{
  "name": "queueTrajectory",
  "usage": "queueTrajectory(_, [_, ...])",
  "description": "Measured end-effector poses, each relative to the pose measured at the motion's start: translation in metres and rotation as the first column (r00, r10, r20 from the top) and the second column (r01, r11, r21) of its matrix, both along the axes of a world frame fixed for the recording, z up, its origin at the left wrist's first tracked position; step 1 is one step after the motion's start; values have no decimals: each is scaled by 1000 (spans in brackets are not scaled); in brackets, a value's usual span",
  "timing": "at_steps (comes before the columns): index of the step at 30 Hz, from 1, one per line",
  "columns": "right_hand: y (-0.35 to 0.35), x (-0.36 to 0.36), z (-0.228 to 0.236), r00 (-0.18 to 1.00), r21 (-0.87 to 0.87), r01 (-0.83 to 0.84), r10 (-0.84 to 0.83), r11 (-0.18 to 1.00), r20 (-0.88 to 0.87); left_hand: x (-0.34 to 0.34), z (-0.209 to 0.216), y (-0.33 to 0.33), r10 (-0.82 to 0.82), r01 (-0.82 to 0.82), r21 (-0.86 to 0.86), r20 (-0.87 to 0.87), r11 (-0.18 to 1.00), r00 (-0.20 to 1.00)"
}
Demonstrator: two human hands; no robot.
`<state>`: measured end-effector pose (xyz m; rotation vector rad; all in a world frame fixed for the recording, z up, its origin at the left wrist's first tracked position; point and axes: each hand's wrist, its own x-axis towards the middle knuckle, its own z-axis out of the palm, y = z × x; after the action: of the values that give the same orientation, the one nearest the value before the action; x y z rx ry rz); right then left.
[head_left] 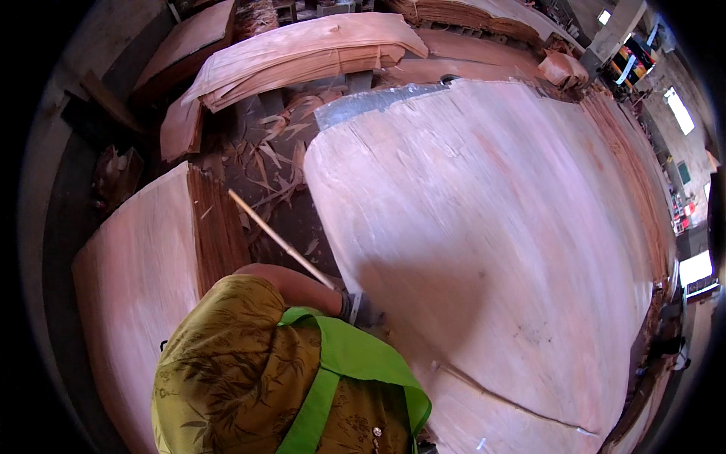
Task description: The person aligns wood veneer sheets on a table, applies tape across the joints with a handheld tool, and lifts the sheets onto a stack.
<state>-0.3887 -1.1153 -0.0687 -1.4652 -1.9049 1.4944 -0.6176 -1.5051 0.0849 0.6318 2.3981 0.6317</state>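
My left hand (366, 311), in a greyish glove with a dark cuff, is at the left edge of a wide pale wood veneer sheet (484, 204). A slim bamboo stick (276, 238) slants from the upper left down to this hand, which appears closed around its lower end; the fingers are blurred. Farther right, a thin brown stick-like strip (514, 402) with a whitish tip lies across the sheet. A dark shadow falls on the sheet beside the hand. My right hand does not show.
A tall veneer stack (144, 250) stands close on my left. Another pile (310, 53) lies at the far side on supports. Veneer scraps (276, 163) litter the floor between. A grey metal-like surface (363, 106) shows under the sheet's far edge. More layered veneer (628, 174) lines the right.
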Motion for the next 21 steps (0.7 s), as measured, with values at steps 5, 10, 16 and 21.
queueTrajectory(5, [-5,2,8,1000,18,-11,12,1000,-15,-92,-31,25,-38,169,315,-384,934,923])
queueTrajectory(10, [-18,-33,59,913,298,-325,380,897,-148,-208,26,90,-215,194,-148,-895,970,390])
queueTrajectory(16, [-86,-184,182,835,66,-390,383,918,-394,-188,128,164,-106,193,-29,-908,981,405])
queueTrajectory(21, [-143,-249,257,660,-48,-650,532,758,-530,-159,113,140,-233,266,-145,-911,953,340])
